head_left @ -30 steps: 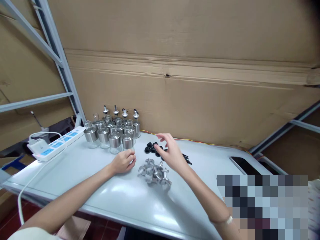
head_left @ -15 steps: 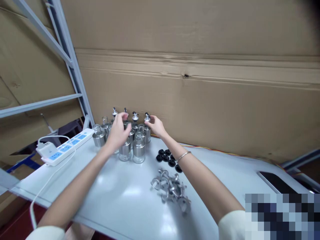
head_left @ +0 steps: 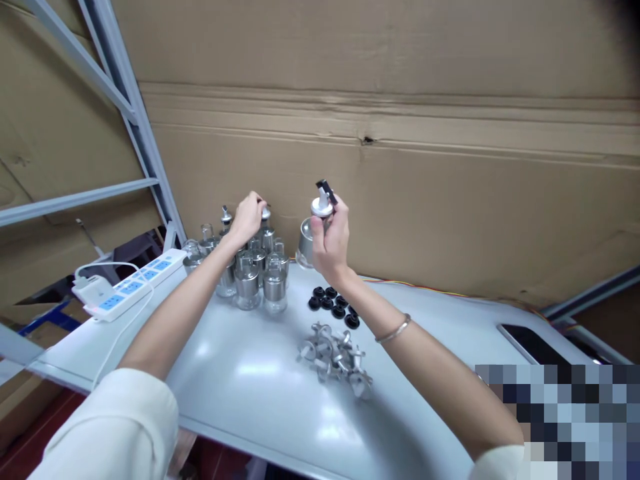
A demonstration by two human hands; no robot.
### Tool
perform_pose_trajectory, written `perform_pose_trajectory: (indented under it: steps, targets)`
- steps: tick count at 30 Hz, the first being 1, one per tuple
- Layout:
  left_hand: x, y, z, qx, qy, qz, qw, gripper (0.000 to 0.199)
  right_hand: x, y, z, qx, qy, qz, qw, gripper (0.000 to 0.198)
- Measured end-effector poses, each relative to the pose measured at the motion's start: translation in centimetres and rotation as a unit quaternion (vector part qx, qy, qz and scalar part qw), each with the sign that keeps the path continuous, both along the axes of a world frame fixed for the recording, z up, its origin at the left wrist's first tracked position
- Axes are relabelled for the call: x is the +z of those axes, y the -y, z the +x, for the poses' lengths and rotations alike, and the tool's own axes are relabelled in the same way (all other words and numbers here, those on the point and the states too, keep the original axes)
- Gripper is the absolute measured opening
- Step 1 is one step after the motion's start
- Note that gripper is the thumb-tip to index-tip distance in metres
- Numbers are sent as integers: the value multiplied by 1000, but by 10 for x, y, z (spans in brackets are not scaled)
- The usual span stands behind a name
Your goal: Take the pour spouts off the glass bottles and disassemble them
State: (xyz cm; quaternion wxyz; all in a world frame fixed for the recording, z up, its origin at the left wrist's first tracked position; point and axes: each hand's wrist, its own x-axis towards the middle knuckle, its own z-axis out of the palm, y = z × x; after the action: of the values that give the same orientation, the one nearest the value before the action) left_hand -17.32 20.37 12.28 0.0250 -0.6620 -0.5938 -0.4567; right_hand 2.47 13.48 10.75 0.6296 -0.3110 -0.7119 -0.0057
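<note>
My right hand [head_left: 333, 240] is closed around the neck of a glass oil bottle [head_left: 305, 245] with a metal sleeve, held up off the table and slightly tilted. A silver pour spout with a black flap [head_left: 323, 203] tops this bottle. My left hand [head_left: 247, 219] reaches to the back of the bottle group, its fingers closed at the pour spout [head_left: 266, 213] of a standing bottle [head_left: 268, 237]. Several open-necked bottles [head_left: 275, 287] stand in front of it. Another bottle with a spout [head_left: 226, 216] stands behind my left wrist, partly hidden.
Several black stoppers [head_left: 339, 311] and a pile of silver spout parts [head_left: 333, 357] lie on the white table [head_left: 240, 400]. A power strip [head_left: 135, 287] with a plugged-in charger sits at left, a phone [head_left: 530, 343] at right. Cardboard [head_left: 400, 213] walls the back.
My right hand has lifted the spouted bottle from the back row and brought it right and nearer. My left hand has moved rightward onto another bottle's spout, fingers closing.
</note>
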Motion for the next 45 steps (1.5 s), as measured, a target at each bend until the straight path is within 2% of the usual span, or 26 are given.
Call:
perform_pose_trajectory:
  steps: [2,5,7,8,11,14,16,18,20,23,26,29,40,45]
  targets:
    - [13,8,-5,5,74,147,986,25,2,20,-1,85,8,46,995,41]
    - [37,28,-17,-18,160,359,919,39,-12,43,-8,131,25,70,989,36]
    - [47,48,-24,-33,189,441,877,41,-30,50,-14,133,42,65,988,32]
    - [48,60,-27,-47,194,452,869,40,-40,51,-18,140,45,51,988,30]
    - [40,100,-25,-96,202,404,887,29,-68,48,-26,142,37,-15,989,26]
    - [26,131,-17,-116,188,433,874,25,-86,39,-34,134,26,-46,990,25]
    - [20,141,-14,-117,172,433,877,24,-93,35,-38,132,23,-54,989,25]
    - [16,144,-15,-106,170,397,896,24,-98,32,-42,130,22,-64,989,26]
    - [8,141,-18,-100,180,341,917,24,-102,30,-43,126,23,-72,989,27]
    - [-13,132,-23,-93,175,269,943,25,-107,27,-44,118,25,-79,990,28]
    - [-38,125,-25,-52,146,241,958,26,-110,26,-44,106,32,-78,991,29]
    - [-56,119,-25,-27,130,229,964,25,-112,25,-46,92,49,-65,992,30]
    - [-86,84,-13,4,60,220,974,25,-110,8,-51,1,100,-27,995,37]
    - [-85,70,-6,17,29,207,978,25,-110,1,-49,-42,115,-2,992,37]
